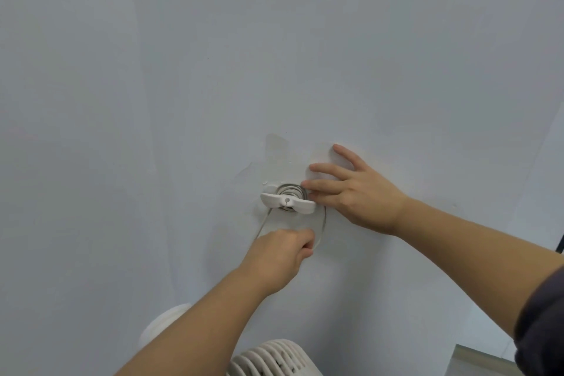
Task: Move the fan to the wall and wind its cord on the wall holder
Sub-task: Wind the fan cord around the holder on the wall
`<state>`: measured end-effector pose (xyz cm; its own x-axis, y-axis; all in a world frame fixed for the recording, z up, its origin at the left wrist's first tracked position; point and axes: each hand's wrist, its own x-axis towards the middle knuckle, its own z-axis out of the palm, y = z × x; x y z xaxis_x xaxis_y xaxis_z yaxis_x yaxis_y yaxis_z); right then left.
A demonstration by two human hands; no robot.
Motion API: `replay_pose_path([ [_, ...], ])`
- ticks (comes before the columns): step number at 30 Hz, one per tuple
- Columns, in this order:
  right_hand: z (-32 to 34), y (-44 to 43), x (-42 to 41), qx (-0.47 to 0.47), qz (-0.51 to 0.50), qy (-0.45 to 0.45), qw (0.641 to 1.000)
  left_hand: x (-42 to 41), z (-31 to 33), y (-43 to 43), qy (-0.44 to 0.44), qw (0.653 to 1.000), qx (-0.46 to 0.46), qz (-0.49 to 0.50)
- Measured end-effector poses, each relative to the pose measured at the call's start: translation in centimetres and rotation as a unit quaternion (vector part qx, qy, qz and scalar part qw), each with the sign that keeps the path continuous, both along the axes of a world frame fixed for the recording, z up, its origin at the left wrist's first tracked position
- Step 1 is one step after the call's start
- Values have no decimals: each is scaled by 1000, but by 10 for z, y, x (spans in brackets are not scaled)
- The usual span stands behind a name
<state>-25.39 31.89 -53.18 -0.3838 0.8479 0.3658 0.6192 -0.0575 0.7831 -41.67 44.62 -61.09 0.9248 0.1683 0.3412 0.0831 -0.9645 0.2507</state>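
Observation:
A white cord holder (pixel 287 201) is fixed to the pale wall, with several turns of grey-white cord (pixel 290 189) wound behind its crossbar. My left hand (pixel 279 256) is below the holder, closed on the cord, which loops from the fist up the right side to the holder. Another strand runs down-left from the holder. My right hand (pixel 355 189) lies flat on the wall to the right, fingers spread, with fingertips touching the holder's right end. The white fan (pixel 268 359) stands below against the wall, only its grille top showing.
The wall (pixel 213 70) fills nearly the whole view, with patched paint around the holder. A rounded white part (pixel 164 327) sits left of the fan behind my left forearm. A grey ledge (pixel 476 360) shows at the bottom right.

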Motion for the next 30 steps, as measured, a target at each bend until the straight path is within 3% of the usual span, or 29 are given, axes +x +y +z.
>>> replay_pose_path([
  [7, -4, -1, -5, 2, 6, 34, 999, 6, -3, 5, 65, 993, 97, 16],
  [15, -6, -1, -8, 12, 12, 60, 998, 4, -2, 12, 140, 966, 193, 101],
  [22, -15, 3, -17, 64, 23, 121, 990, -4, -2, 21, 120, 967, 157, 163],
  [30, -26, 35, -46, 128, -76, 118, 982, -18, -8, 37, 8, 973, 82, 214],
])
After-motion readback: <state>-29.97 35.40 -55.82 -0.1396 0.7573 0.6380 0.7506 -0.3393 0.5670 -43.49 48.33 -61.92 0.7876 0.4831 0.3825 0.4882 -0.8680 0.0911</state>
